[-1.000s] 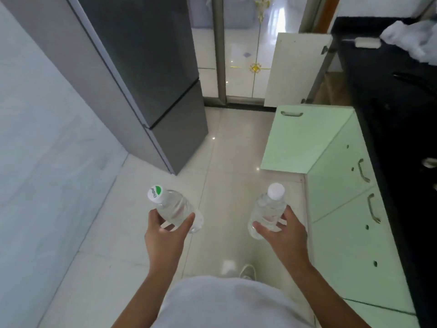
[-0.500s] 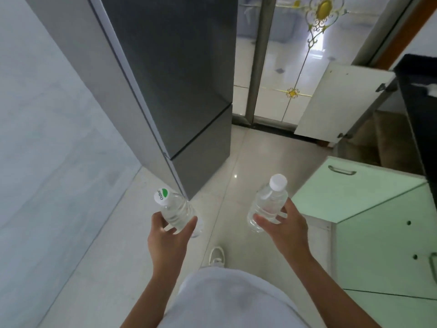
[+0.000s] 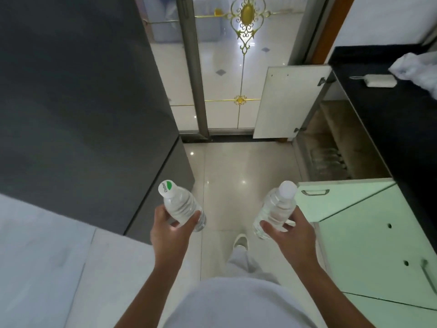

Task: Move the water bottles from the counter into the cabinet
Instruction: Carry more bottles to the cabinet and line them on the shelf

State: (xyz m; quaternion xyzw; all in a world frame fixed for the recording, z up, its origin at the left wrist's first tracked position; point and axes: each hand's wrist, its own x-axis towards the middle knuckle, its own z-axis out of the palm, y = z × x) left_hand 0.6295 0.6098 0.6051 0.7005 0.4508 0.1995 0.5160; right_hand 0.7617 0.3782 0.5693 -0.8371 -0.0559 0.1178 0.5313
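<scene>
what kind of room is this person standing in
Most likely a home kitchen: a tall grey fridge on the left, a black counter over pale green cabinet doors on the right, and an open cabinet ahead with bottles apparently inside.

Fridge (image 3: 82, 102) fills upper left. Open cabinet (image 3: 340, 147) at right, under counter (image 3: 390, 119). Left hand (image 3: 169, 229) with bottle (image 3: 181, 205) lower centre-left; right hand (image 3: 289, 234) with second bottle (image 3: 275, 210) centre-right, beside cabinet door (image 3: 335, 200).

Left hand (image 3: 168, 229) and right hand (image 3: 290, 235) both gripping
</scene>
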